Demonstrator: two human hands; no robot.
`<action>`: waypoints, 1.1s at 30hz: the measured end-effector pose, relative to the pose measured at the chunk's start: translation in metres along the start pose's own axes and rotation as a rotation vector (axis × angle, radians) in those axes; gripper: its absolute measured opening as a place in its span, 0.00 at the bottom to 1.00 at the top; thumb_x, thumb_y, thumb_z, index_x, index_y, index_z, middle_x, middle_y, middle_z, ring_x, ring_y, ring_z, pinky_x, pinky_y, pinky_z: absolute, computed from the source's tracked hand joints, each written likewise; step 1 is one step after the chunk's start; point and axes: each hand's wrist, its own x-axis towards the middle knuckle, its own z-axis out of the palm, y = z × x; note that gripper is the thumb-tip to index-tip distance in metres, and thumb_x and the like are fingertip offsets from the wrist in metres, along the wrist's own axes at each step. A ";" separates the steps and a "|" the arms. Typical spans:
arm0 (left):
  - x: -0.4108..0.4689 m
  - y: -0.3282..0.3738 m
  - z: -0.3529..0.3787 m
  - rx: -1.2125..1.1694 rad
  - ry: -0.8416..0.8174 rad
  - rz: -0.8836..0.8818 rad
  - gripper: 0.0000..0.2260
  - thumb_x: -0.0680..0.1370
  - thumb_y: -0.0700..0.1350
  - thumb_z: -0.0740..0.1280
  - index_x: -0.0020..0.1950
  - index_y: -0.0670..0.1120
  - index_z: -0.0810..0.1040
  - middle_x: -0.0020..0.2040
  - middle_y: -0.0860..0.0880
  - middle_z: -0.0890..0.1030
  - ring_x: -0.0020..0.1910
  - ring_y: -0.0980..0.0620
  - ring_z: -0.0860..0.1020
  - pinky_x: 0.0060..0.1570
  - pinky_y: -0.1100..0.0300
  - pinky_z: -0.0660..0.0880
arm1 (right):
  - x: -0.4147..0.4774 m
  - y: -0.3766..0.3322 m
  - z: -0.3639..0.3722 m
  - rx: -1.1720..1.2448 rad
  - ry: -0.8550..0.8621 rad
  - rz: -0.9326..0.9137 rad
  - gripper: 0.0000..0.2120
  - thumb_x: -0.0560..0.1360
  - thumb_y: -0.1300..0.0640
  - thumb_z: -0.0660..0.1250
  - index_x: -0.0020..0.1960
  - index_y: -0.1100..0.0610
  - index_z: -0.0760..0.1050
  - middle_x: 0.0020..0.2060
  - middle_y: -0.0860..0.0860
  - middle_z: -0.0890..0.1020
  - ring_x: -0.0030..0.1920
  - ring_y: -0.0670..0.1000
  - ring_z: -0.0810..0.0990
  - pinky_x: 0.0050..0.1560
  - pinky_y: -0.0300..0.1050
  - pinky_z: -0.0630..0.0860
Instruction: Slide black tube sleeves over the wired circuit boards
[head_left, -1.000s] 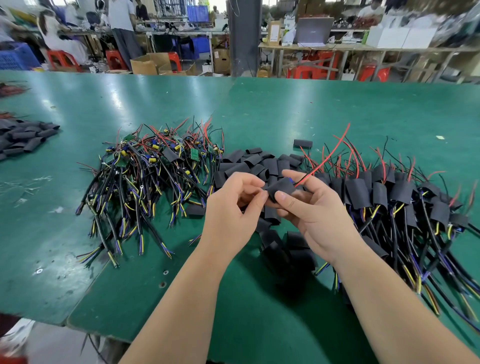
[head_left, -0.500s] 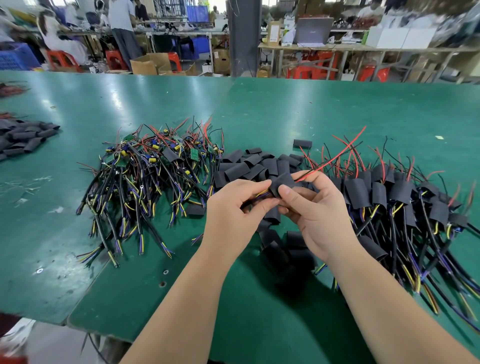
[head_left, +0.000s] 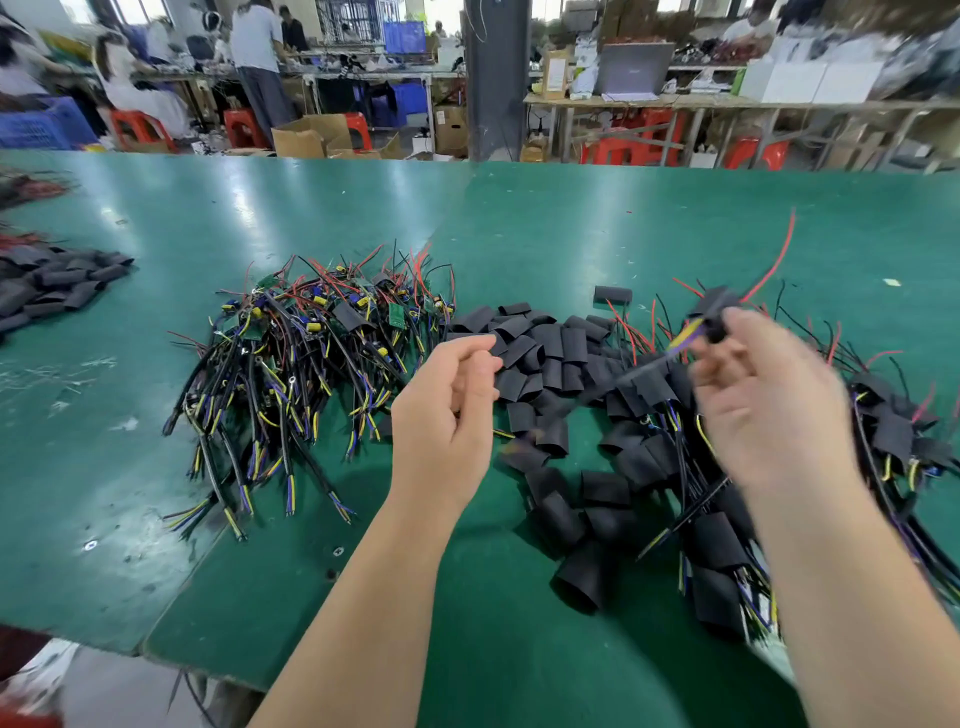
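Blur: the right hand (head_left: 769, 415) is smeared by motion, so its finger outlines are hard to make out.
Right grip: its fingertips pinch a sleeved board (head_left: 712, 309), raised off the table (head_left: 571, 218) above the right-hand heap.
Held piece: also blurred. It shows as a black sleeve with yellow and purple leads at the near end and a red wire (head_left: 790, 234) curving up behind. The board inside is hidden.
Left hand: the left hand (head_left: 447, 410) is sharp and sits at mid-frame, well apart from the right. Its palm is turned inward, the fingers are loosely curled with the thumb near the forefinger, and nothing is seen in it.
Sleeves: loose sleeves (head_left: 540, 358) are heaped between the hands, partly covered by the left fingers.
Boards: bare boards (head_left: 311, 353) lie tangled to the left of the left hand.
Done pile: the done pile (head_left: 893, 431) sits under and behind the right forearm and is cut off at the right edge.
Far sleeves: the far sleeves (head_left: 57, 280) are clipped by the left edge.
Forearms: both are bare and enter from the bottom of the frame.
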 end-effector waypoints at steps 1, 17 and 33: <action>0.002 -0.002 -0.002 0.026 0.023 -0.025 0.08 0.80 0.50 0.58 0.55 0.53 0.76 0.44 0.57 0.82 0.41 0.58 0.80 0.42 0.67 0.75 | 0.006 -0.008 -0.007 -0.091 0.051 -0.117 0.05 0.74 0.65 0.68 0.42 0.57 0.76 0.29 0.48 0.80 0.30 0.45 0.78 0.34 0.35 0.72; 0.049 -0.028 -0.051 1.097 -0.090 -0.443 0.16 0.76 0.40 0.60 0.63 0.46 0.73 0.63 0.41 0.70 0.62 0.39 0.65 0.59 0.49 0.64 | 0.001 0.011 -0.010 -1.307 -0.149 -0.303 0.18 0.73 0.59 0.68 0.62 0.50 0.73 0.55 0.52 0.70 0.55 0.57 0.73 0.59 0.47 0.68; 0.060 -0.049 -0.125 0.214 0.244 -0.766 0.26 0.69 0.38 0.77 0.65 0.44 0.75 0.43 0.44 0.83 0.42 0.47 0.83 0.49 0.57 0.79 | -0.004 0.026 -0.010 -1.277 -0.329 -0.238 0.11 0.75 0.58 0.68 0.54 0.46 0.75 0.53 0.47 0.70 0.47 0.50 0.78 0.48 0.41 0.67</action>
